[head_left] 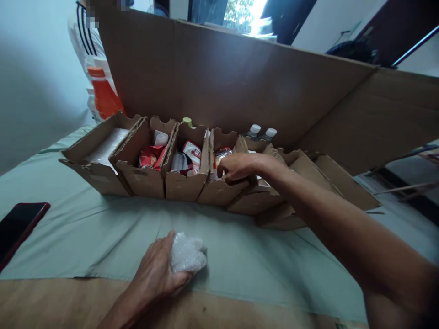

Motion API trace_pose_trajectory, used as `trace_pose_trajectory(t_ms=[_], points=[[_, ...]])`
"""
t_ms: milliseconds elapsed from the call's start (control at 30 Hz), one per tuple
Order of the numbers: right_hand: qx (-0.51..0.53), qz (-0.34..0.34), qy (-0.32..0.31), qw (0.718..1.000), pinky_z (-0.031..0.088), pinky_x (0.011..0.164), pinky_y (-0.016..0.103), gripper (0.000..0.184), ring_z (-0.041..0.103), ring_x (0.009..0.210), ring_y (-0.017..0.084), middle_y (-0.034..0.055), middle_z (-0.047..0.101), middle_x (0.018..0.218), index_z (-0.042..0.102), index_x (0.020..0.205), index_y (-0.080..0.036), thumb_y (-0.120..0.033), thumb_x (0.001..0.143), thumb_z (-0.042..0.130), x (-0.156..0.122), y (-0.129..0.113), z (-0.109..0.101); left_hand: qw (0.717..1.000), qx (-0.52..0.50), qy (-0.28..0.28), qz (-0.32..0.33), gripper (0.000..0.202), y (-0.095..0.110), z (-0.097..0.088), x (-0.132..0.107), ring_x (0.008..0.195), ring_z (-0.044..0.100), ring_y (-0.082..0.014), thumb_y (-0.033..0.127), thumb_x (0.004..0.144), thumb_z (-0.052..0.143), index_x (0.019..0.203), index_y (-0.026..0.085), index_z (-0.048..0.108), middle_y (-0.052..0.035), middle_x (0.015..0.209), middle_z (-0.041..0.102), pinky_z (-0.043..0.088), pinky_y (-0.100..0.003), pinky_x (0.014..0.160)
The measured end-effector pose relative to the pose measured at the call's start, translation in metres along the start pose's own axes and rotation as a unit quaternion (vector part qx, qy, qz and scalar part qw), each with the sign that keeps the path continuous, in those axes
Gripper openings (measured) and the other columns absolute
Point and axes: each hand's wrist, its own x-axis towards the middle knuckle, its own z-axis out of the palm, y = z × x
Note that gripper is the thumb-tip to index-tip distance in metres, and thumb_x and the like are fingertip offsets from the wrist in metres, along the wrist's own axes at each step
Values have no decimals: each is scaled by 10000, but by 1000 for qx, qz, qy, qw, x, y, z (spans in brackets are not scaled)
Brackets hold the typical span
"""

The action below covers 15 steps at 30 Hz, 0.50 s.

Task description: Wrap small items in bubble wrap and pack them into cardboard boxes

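My left hand (158,270) is closed round a bundle of clear bubble wrap (188,253) at the front of the cloth. What the bundle holds, if anything, cannot be made out. My right hand (237,167) reaches over the front of a cardboard bin (217,194) in the middle of the row, its fingers curled down. A shiny packet (222,153) shows just behind those fingertips; whether they grip anything is hidden. The neighbouring bin to the left holds a red and white packet (192,156), and the one beyond it a red packet (149,156).
Folded bubble wrap (109,145) fills the leftmost bin. Behind the row rises a tall cardboard panel (212,73), with white-capped bottles (254,131) before it. An orange bottle (104,96) stands far left, near a person's striped sleeve (85,34). A phone (21,228) lies left on the green cloth (137,228).
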Motion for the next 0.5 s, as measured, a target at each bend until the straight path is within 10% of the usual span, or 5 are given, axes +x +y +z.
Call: trace_pose_trajectory(t_ms=[300, 433, 500], points=[[-8, 51, 148, 988, 520, 764, 294, 158, 728, 974, 257, 128, 793, 1040, 769, 938, -168, -127, 806, 694, 8, -18, 14, 997, 58, -53, -2, 392, 24, -11, 4, 934, 661, -338, 274, 632, 677, 1009, 170, 707, -130, 964, 724, 484, -409, 845], [35, 74, 269, 960, 509, 756, 312, 214, 707, 918, 235, 102, 775, 1076, 746, 1009, -186, -187, 902, 561, -52, -5, 6, 995, -74, -52, 44, 449, 19, -40, -8, 1089, 647, -316, 266, 640, 678, 1081, 187, 686, -148, 1222, 671, 510, -386, 918], [140, 80, 413, 897, 485, 655, 311, 174, 665, 737, 202, 61, 768, 909, 738, 967, -212, -280, 887, 599, -100, -2, 5, 991, -121, -6, 61, 444, 12, -58, -14, 1261, 580, -356, 311, 648, 738, 1077, 204, 704, -168, 1440, 568, 500, -396, 988]])
